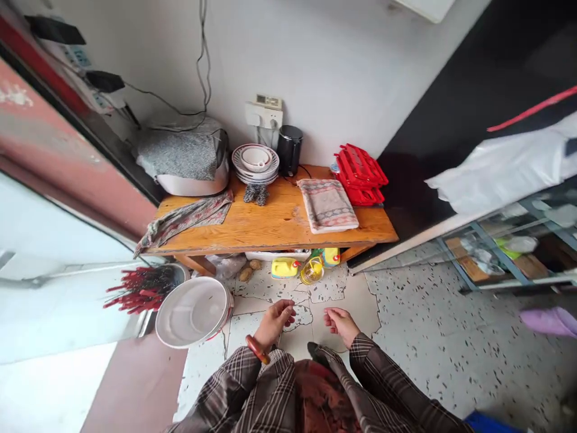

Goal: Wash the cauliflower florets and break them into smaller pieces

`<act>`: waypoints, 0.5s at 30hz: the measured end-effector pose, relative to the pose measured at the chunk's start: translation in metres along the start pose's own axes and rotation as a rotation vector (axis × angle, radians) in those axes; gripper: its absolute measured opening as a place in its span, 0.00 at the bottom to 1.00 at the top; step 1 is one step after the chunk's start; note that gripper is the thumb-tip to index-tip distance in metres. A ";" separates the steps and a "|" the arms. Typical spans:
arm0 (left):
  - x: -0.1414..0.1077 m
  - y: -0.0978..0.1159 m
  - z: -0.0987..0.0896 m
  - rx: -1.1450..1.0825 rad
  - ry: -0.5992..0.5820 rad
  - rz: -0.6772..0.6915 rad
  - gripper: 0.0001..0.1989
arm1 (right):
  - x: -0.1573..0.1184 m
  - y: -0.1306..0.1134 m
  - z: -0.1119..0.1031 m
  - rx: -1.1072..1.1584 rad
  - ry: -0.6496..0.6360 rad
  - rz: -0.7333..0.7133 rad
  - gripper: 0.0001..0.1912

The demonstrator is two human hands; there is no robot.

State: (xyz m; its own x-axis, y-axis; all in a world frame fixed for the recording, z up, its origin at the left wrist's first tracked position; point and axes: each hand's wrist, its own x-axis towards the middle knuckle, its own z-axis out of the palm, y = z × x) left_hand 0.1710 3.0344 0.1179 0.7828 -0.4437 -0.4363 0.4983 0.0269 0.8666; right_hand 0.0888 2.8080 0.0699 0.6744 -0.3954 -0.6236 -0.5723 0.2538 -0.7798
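My left hand [274,323], with an amber-coloured bangle [257,349] at its wrist, hovers over the floor in front of the table. Its fingers are loosely curled and I see nothing in them. Level with it, to the right, my right hand [342,326] is likewise half curled and holds nothing visible. A gap of bare floor separates the two. Nearest beyond them, under the table's front edge, are a yellow bottle with a red cap [285,268], a clear jug of yellow liquid [312,270] and another yellow bottle [332,257].
The wooden table [270,225] bears a cloth-covered appliance [180,150], stacked bowls [255,161], scouring pads [256,194], a black kettle [290,150], a folded towel [328,204] and red racks [359,174]. A white bucket [193,313] stands left; a shelf [505,246] stands right.
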 end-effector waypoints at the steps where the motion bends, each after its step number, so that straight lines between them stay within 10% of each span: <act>1: 0.003 -0.002 0.001 -0.002 0.031 0.005 0.24 | 0.014 -0.007 -0.001 -0.037 -0.007 0.020 0.15; 8: 0.018 -0.034 0.036 -0.016 0.296 -0.007 0.23 | 0.117 -0.039 -0.023 -0.300 -0.130 0.109 0.05; 15: 0.044 -0.097 0.143 -0.146 0.626 -0.032 0.24 | 0.215 -0.061 -0.081 -0.622 -0.322 0.173 0.04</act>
State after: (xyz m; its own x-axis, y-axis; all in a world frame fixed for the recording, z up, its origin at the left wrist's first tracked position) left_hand 0.1041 2.8839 0.0493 0.8141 0.1596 -0.5583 0.5359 0.1639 0.8282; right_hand 0.2307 2.6358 -0.0125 0.5994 -0.0910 -0.7952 -0.7782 -0.2988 -0.5524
